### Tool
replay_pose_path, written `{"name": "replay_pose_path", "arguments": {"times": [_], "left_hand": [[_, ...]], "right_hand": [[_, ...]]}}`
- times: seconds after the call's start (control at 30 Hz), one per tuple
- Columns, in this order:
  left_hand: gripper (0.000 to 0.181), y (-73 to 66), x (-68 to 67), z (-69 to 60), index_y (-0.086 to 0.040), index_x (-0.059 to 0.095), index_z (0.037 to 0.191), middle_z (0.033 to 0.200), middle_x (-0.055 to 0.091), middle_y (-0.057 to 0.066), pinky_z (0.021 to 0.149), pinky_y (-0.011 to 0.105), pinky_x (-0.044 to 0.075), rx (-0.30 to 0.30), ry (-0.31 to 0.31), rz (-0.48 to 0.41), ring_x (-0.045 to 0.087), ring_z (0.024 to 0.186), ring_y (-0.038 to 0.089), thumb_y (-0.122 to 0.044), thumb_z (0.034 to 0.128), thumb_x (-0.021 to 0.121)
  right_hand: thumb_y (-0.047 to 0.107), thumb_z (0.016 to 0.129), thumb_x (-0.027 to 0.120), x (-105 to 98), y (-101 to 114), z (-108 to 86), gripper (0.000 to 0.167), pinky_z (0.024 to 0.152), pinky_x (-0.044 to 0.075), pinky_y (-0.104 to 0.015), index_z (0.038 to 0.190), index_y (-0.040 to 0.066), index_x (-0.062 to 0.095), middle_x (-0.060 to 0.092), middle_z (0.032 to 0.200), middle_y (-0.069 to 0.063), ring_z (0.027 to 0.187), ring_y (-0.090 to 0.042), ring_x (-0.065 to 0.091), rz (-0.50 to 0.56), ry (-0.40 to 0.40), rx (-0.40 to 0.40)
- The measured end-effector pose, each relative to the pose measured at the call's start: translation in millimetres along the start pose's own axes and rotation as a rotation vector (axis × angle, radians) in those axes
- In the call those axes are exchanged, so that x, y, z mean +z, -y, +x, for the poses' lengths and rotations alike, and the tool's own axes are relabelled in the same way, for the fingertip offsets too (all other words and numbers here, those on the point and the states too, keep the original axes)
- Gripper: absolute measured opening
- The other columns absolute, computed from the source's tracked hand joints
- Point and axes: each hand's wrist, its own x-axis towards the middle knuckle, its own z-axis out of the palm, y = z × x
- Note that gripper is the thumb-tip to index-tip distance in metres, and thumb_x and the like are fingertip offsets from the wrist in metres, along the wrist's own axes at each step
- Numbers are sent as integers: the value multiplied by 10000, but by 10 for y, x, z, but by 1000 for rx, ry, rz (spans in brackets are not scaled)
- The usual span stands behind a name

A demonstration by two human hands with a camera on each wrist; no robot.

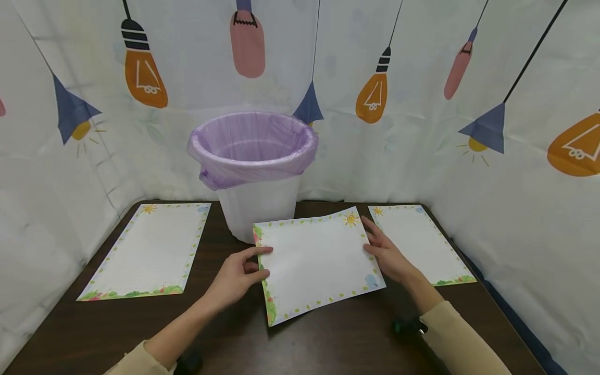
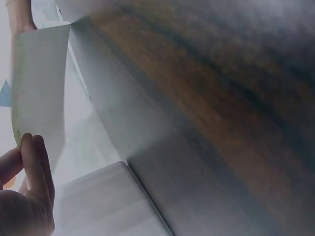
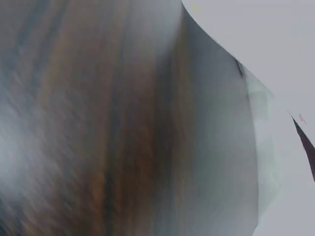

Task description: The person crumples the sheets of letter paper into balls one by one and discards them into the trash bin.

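Observation:
A sheet of paper (image 1: 319, 260) with a border of leaves, a sun and greenery is held sideways above the dark table, slightly bent. My left hand (image 1: 239, 276) pinches its left edge, thumb and fingers on either side. At the opposite edge my right hand (image 1: 386, 252) grips the sheet near the sun corner. The left wrist view shows the left hand (image 2: 32, 182) on the end of the sheet (image 2: 42, 88), seen from below. In the right wrist view the hand is out of sight; white paper (image 3: 256, 29) fills the upper right.
Behind the held sheet stands a white bin (image 1: 258, 200) with a purple liner (image 1: 253, 166) folded over its rim. Similar bordered sheets lie flat on the table (image 1: 328, 344), one at left (image 1: 150, 250) and another at right (image 1: 422, 242). A lamp-patterned curtain (image 1: 197, 62) surrounds the table.

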Motion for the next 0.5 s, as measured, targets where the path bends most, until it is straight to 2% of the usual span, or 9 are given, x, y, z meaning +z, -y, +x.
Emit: {"name": "replay_pose_path", "arguments": {"times": [0.1,0.23,0.33,0.4,0.5], "left_hand": [[518,-14,-9,1,-104,605,1420,663,632,102,443,236,283,6,4,-1,263,462,89,-33,928,751],[547,-25,-11,2,-107,579,1447,730,703,76,446,236,291,2,12,0,266,451,90,-45,931,751],[564,-23,1,13,-132,568,1460,750,705,37,444,246,309,-1,14,14,279,441,81,-68,933,759],[576,-25,11,26,-153,563,1466,770,703,39,436,258,322,-1,12,18,292,431,84,-76,931,763],[600,-33,31,46,-172,562,1468,833,707,57,428,271,343,6,-1,21,329,431,104,-52,918,769]], "right_hand": [[14,1107,350,84,7,21,661,979,479,-273,1659,161,18,189,1655,-240,1284,-186,520,20,-45,14],[106,1129,359,201,16,39,503,955,461,-258,1597,8,202,293,1587,-253,1221,-156,514,9,-138,29],[184,1139,364,288,34,40,464,951,471,-290,1549,-23,299,346,1546,-242,1238,-217,506,25,-184,41],[176,1136,364,331,43,42,451,968,482,-320,1537,-30,343,367,1540,-246,1271,-277,504,42,-181,43],[50,1096,366,361,33,51,435,955,513,-366,1522,-25,412,402,1535,-251,1275,-332,525,43,-125,55]]}}
